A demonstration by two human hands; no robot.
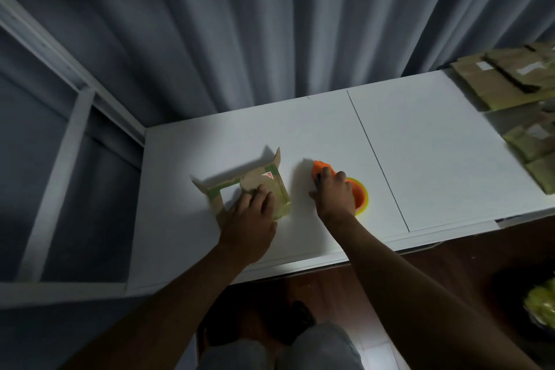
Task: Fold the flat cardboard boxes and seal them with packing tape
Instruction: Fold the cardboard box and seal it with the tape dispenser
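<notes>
A small cardboard box [228,186] stands opened up on the white table [420,159], its far flaps upright and one flap folded inward. My left hand [252,213] lies on the box's near right side with its fingers pressing the folded flap down. Just right of the box, my right hand [335,192] grips an orange tape dispenser [322,170] that carries a yellow-green tape roll [362,198]. The dispenser rests on the table, apart from the box.
Several flat cardboard boxes [504,81] are stacked at the table's far right, with more flat cardboard boxes [534,147] nearer along the right edge. Grey curtains hang behind the table. A white frame stands to the left. A dark bag [537,306] with yellow-green contents sits on the floor at right.
</notes>
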